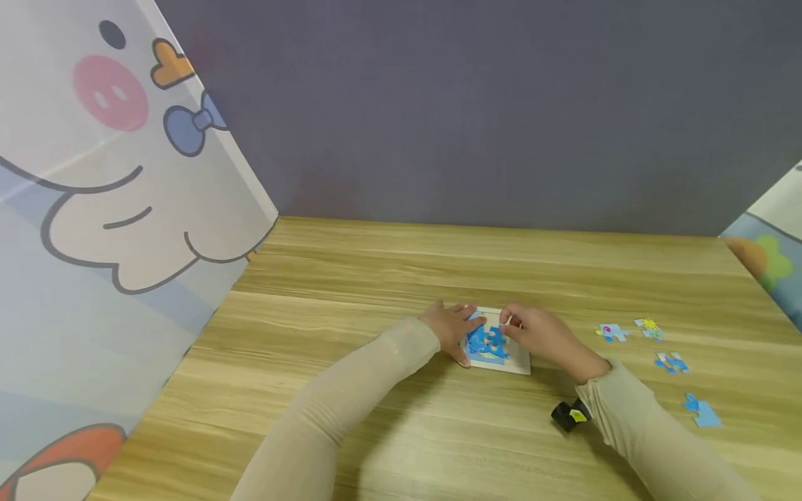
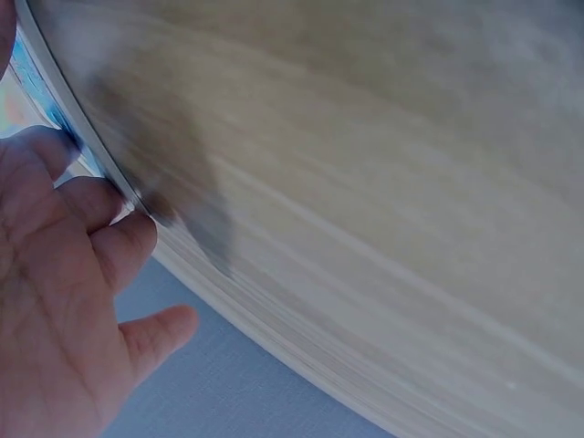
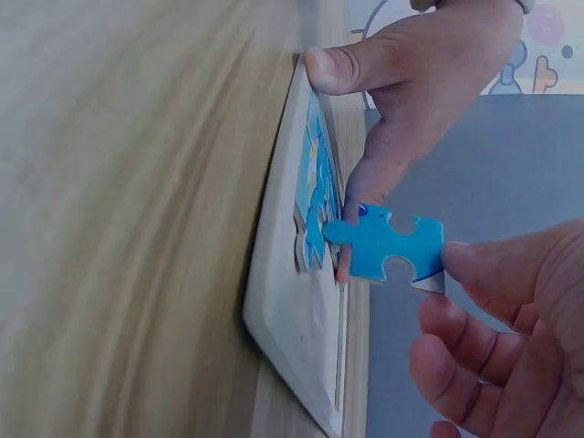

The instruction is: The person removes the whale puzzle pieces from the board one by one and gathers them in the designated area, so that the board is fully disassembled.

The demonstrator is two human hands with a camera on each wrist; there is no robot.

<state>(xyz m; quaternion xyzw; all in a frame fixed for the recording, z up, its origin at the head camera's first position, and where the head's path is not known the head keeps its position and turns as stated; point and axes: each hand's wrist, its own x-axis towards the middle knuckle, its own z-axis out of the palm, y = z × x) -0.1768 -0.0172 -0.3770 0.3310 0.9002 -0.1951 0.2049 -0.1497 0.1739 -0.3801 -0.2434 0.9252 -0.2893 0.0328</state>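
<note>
Pinched by the right hand point(image 1: 544, 337), thumb against bent fingers: a blue puzzle piece point(image 3: 374, 248), raised on edge above a pale board point(image 1: 517, 360). Laid with spread fingers on the board's left part, without grasp: the left hand point(image 1: 446, 330), with thumb at the near edge, apparently for steadying. Directly below the held piece, on the board: a cluster of assembled pieces point(image 1: 477, 342), partly covered by the left fingers. Contact between held knob and cluster: impossible to tell.

Step in hand, as judged: fitting of the pinched piece to the cluster. Next move, as judged: calling for a turn to the flat, alignment of knob and notch, then a light press, with firm bracing of the board.

Held piece: thin and flat, with projecting rounded knob, curved notches along both sides, and a whitish corner near the thumb. Board: smooth, with rounded corners and a low rim. To the right, well apart from the board, on the table point(image 1: 282, 348): a piece with a pink spiral point(image 1: 612, 332), a piece with a yellow sun point(image 1: 649, 328), a blue-and-white piece point(image 1: 672, 362) and a mostly plain blue piece point(image 1: 703, 410). Beside the right sleeve point(image 1: 651, 424): a black object point(image 1: 570, 415) with a yellow patch, of unclear nature. Table surface: streaked, wood-grained. Beyond: a plain grey panel point(image 1: 470, 111); at left, a cartoon-printed panel point(image 1: 125, 229).
</note>
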